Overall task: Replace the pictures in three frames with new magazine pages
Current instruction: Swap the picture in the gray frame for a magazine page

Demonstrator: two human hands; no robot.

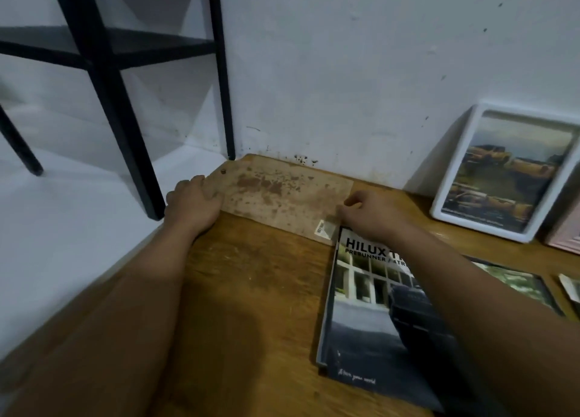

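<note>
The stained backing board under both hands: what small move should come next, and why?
Probably lift the stained backing board by its right edge. It lies flat on the table; the left hand presses its left end, and the right hand has its fingers at the right edge beside the magazine.

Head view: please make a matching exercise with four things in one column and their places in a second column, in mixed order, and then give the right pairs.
Things:
1. white frame
2. magazine
3. brown board
4. black stand

Places:
A. flat on the table, under the right arm
B. on the floor, left of the table
C. leaning against the wall at the right
D. flat at the table's far corner, between the two hands

Pairs: 1-C, 2-A, 3-D, 4-B. The left hand rests on the board's left end; the right hand touches its right end.
</note>
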